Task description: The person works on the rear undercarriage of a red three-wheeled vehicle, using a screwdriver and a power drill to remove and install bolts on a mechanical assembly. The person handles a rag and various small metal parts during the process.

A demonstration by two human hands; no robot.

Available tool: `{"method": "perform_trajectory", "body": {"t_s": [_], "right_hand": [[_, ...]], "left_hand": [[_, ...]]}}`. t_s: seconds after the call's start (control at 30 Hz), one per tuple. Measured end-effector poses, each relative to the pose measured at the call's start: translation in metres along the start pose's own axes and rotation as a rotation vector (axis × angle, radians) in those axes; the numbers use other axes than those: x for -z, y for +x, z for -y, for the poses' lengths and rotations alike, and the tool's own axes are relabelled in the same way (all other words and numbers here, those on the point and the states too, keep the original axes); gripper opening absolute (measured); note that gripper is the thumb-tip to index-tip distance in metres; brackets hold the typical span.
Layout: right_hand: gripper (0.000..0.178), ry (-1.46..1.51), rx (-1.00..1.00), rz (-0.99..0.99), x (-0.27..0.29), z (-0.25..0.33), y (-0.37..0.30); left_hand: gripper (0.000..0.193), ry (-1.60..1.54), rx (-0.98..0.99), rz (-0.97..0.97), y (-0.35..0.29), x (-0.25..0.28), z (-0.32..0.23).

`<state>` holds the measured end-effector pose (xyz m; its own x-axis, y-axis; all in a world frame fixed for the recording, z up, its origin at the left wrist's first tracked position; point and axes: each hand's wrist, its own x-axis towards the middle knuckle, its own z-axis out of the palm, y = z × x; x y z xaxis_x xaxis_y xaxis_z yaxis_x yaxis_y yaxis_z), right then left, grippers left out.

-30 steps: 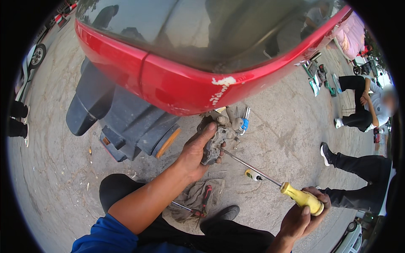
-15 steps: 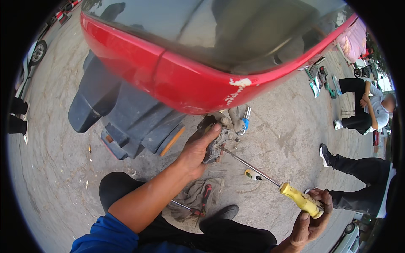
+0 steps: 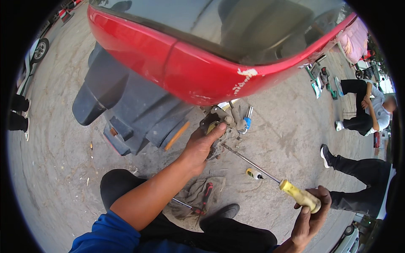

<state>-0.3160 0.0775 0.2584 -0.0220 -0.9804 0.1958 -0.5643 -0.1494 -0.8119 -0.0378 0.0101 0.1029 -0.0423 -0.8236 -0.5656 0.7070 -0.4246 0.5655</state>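
Note:
My left hand (image 3: 198, 148) is closed around a grimy metal mechanical part (image 3: 217, 143), its thumb pressed on the top. The part's exact kind is unclear. A long screwdriver (image 3: 291, 192) with a yellow handle slants up to it, its tip touching the part beside my left fingers. My right hand (image 3: 308, 223) grips the end of that handle between thumb and fingers. Just beyond the part are a greyish metal fitting (image 3: 239, 123) and a blue-and-silver piece (image 3: 248, 120). Over the work hangs a red vehicle body (image 3: 202, 78) with dark glass.
A dark grey plastic mudguard (image 3: 130, 107) with an orange reflector (image 3: 176, 135) stands at left. On the ground lie a small bottle (image 3: 254, 173) and a rag (image 3: 190, 196) with red-handled tools (image 3: 207, 196). One person (image 3: 371, 105) sits at right; another's legs (image 3: 363, 168) are nearer.
The yellow handle has turned a little in my right hand, and those fingers have shifted along it. The red body sits slightly higher in view. My left hand keeps its hold on the metal part.

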Motion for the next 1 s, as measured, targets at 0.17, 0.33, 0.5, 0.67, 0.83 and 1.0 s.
{"method": "perform_trajectory", "body": {"t_s": [0.17, 0.33, 0.5, 0.67, 0.83, 1.0], "right_hand": [[0.078, 0.103, -0.177, -0.02, -0.004, -0.001, -0.001], [0.077, -0.052, 0.035, -0.036, -0.004, -0.005, -0.001], [0.081, 0.019, -0.186, -0.043, -0.005, -0.004, -0.002], [0.075, 0.007, 0.0, 0.062, 0.002, -0.001, -0.004], [0.058, -0.024, -0.246, 0.044, 0.005, -0.005, -0.007], [0.051, -0.153, 0.035, 0.121, 0.007, -0.004, -0.004]], "left_hand": [[0.044, -0.023, -0.015, -0.008, -0.002, -0.002, 0.001], [0.046, -0.005, -0.004, -0.03, -0.001, -0.003, 0.0], [0.047, -0.002, 0.02, -0.046, -0.001, -0.002, 0.001], [0.047, 0.003, -0.001, -0.024, -0.001, -0.003, 0.001], [0.046, 0.013, 0.004, -0.045, -0.002, -0.003, 0.0], [0.047, 0.018, 0.016, -0.044, -0.002, -0.002, -0.003]]}}
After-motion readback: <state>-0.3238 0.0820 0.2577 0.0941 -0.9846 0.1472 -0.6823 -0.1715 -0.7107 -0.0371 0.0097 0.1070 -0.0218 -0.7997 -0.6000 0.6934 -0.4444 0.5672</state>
